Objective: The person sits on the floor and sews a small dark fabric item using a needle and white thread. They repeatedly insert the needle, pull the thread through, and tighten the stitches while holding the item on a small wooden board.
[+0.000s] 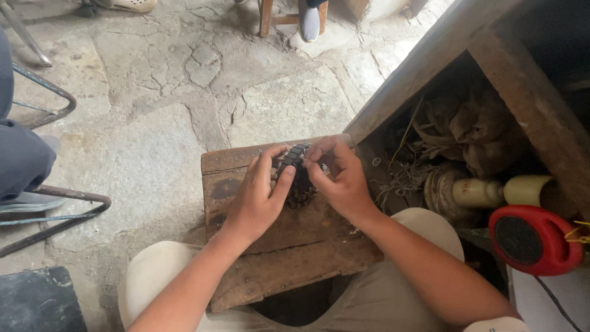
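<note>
- A seated person's two bare hands work a small, dark, ribbed cylindrical part (pixel 299 175), apparently a wound motor core with segmented metal bars on top, which stands on a worn wooden block (pixel 279 246) serving as the worktop between the knees.
- The left hand (pixel 257 198) has its grip clenched on the part, thumb pressed to its near side and fingers curled over its top edge.
- The right hand (pixel 339 177) pinches the part's upper rim from the other side, fingertips meeting at the top segments; whether something thin sits between those fingertips cannot be told.
- The block is rough, stained timber made of two planks, with dark marks and small nail heads along the lower plank.
- The floor (pixel 184 92) is cracked, irregular grey stone slabs.
- To the right, an open wooden crate (pixel 516 80) with thick plank walls holds tangled wire, crumpled brownish rags, one ridged round coil-like piece (pixel 439 192) and two cream-coloured cylinders (pixel 504 192) lying end to end.
- One red, rounded plastic device with a black mesh face (pixel 533 238) sits just below the cylinders.
- At the left edge, bent metal rods of a chair frame (pixel 58 212) and another person's dark trouser leg (pixel 21 154) show.
</note>
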